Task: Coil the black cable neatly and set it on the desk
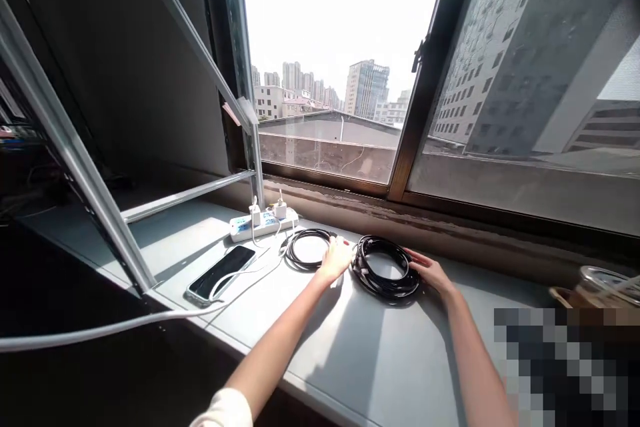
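A thick coil of black cable [385, 293] lies on the grey-white tabletop, wound in several loops. My right hand [427, 271] grips its right side, fingers at the outer loops. At the coil's left edge, my left hand [337, 257] is closed against the loops, its fingertips partly hidden. A red nail shows on that hand. Just left of it, a thinner coil of black cable [298, 263] rests flat, its right end partly covered by my left hand.
A white power strip [240, 232] with plugged-in chargers stands near the window. A phone [223, 273] lies front left, with a white cable [125, 325] running past it. A metal frame [113, 233] rises at left. At far right sits a lidded cup [603, 283].
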The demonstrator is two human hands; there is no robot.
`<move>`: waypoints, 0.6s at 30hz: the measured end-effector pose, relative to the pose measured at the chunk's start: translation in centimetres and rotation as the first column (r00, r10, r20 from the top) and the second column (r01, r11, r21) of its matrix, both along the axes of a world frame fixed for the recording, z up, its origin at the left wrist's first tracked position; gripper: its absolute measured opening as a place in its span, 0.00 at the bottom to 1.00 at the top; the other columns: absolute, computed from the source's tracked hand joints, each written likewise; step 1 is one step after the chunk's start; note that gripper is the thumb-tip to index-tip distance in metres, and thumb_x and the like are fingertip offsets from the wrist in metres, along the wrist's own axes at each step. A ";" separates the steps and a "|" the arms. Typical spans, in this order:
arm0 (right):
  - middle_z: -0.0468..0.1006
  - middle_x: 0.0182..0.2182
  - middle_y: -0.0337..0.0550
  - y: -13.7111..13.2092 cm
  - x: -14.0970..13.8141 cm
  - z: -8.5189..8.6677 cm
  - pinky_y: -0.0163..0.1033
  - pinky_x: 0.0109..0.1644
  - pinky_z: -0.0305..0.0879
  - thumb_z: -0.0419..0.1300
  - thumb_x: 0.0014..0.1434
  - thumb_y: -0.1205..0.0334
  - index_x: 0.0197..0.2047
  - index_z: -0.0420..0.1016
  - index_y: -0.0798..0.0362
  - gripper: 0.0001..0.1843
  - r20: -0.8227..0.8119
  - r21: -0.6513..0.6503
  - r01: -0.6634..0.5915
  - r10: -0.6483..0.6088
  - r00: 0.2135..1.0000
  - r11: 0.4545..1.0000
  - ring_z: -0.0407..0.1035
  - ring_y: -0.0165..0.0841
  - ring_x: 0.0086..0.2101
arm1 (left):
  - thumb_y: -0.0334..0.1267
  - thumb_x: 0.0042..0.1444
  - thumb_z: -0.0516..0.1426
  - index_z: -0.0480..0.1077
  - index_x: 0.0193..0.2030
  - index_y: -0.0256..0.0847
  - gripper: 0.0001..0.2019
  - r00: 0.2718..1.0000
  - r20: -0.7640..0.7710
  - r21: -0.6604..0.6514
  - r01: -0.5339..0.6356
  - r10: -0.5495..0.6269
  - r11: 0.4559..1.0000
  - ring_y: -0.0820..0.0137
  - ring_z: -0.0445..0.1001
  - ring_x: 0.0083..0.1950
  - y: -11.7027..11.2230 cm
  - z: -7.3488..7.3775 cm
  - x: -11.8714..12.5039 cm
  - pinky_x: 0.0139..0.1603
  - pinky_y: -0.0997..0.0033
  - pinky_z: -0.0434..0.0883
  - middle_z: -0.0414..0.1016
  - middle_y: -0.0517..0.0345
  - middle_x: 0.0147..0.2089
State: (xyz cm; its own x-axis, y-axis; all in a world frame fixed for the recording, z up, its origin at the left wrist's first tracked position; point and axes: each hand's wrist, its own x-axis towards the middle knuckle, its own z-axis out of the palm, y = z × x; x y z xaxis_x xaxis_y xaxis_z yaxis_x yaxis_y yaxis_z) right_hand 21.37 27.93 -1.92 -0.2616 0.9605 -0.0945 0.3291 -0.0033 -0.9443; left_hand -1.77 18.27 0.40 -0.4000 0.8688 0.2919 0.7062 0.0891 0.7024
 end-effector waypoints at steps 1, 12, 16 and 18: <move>0.76 0.44 0.50 -0.1 0.1 -0.7 0.29 0.19 0.49 0.58 0.47 0.60 0.60 0.67 0.59 0.36 -0.021 0.027 0.033 -0.032 0.999 0.999 0.55 0.20 0.18 | 0.36 0.58 0.52 0.67 0.39 0.38 0.06 1.000 -0.023 -0.014 -0.004 0.003 1.000 0.66 0.73 0.38 -0.2 -0.3 0.0 0.43 0.64 0.72 0.69 0.47 0.45; 0.74 0.48 0.50 -1.6 -0.8 -4.0 0.45 0.50 0.61 0.53 0.48 0.49 0.52 0.76 0.54 0.31 0.042 0.372 0.380 -0.425 0.904 0.847 0.69 0.40 0.39 | 0.34 0.60 0.45 0.64 0.46 0.41 0.11 0.959 -0.195 -0.053 0.198 -0.205 0.979 0.68 0.72 0.43 -1.3 -2.1 1.1 0.46 0.68 0.71 0.68 0.52 0.48; 0.74 0.48 0.52 -2.9 -0.8 -4.1 0.46 0.50 0.61 0.52 0.51 0.52 0.51 0.76 0.58 0.29 0.048 0.341 0.443 -0.486 0.872 0.829 0.69 0.42 0.39 | 0.39 0.62 0.43 0.64 0.46 0.41 0.12 0.957 -0.186 -0.064 0.214 -0.223 0.975 0.66 0.71 0.45 -1.3 -2.4 0.9 0.47 0.66 0.69 0.68 0.52 0.49; 0.75 0.47 0.53 -3.2 -0.7 -4.1 0.46 0.49 0.62 0.52 0.51 0.54 0.50 0.77 0.58 0.27 0.050 0.328 0.458 -0.499 0.865 0.826 0.69 0.42 0.39 | 0.42 0.62 0.44 0.64 0.47 0.41 0.13 0.960 -0.181 -0.068 0.207 -0.216 0.976 0.64 0.72 0.46 -1.4 -2.3 1.0 0.47 0.64 0.69 0.68 0.50 0.49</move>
State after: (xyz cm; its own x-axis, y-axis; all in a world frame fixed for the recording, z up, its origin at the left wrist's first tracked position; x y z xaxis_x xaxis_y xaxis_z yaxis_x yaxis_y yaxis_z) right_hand 20.65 24.72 -5.98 0.2329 0.9489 0.2128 0.4771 0.0791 -0.8753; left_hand -0.75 16.92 -1.91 -0.1485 0.9424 0.2997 0.8305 -0.0457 0.5551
